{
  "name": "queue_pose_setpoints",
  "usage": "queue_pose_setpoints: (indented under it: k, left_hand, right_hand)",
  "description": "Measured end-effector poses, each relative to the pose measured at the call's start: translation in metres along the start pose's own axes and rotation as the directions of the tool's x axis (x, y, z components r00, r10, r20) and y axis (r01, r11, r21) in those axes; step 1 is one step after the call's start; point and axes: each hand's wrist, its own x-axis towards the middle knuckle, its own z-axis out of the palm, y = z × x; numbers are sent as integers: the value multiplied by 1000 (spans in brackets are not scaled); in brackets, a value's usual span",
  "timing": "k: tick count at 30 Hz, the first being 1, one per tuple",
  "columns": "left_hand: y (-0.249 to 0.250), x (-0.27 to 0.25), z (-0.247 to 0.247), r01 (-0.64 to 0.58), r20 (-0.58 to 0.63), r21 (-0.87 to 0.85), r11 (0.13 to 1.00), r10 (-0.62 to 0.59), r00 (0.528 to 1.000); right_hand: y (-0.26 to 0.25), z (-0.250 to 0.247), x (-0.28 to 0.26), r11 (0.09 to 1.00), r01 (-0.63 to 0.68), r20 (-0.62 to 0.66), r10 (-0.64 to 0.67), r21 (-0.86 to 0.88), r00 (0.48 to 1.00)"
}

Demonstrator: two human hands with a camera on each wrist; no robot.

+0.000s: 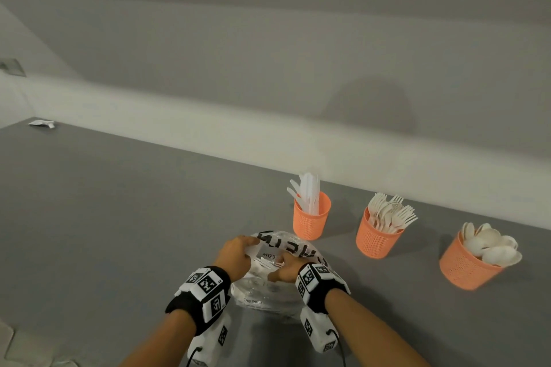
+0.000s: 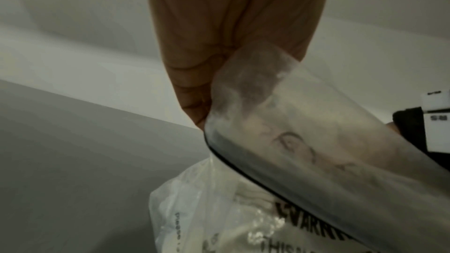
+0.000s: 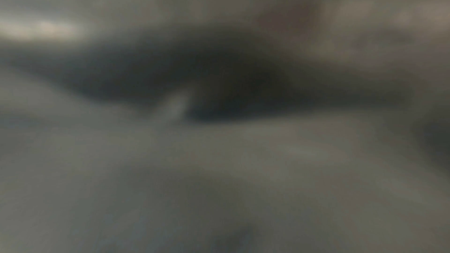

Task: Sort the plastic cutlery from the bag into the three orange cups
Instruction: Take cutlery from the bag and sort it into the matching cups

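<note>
Orange cups (image 1: 311,219) already hold knives, forks, spoons. I've left hand (image 1: 235,256) pinching bag (image 1: 269,296) rim; right hand (image 1: 286,270) inside, finger state unclear. Remainder unknown.

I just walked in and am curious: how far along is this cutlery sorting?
Well along, it seems. The cup of knives, the cup of forks and the cup of spoons each already hold a bunch. In hand: the left hand pinches the clear bag's edge while the right hand reaches into it. Some white pieces seem left inside; how many is unclear.
</note>
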Motion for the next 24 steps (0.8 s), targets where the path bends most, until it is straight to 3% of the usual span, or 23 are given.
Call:
queue_pose_setpoints:
  k: [6,17,24]
  left_hand:
    - [1,-3,0,-4,-30,8,1000,5,1000]
    - [3,3,1,95,-97,-23,995,-97,991]
    - [8,5,2,120,-78,-22,993,-121,990]
  right_hand:
    - [4,10,-6,999,36,-63,-36,10,997]
    - [9,-6,-28,990,138,-180,-133,16,975]
    - [15,-11,-34,981,142,-200,-114,132,973]
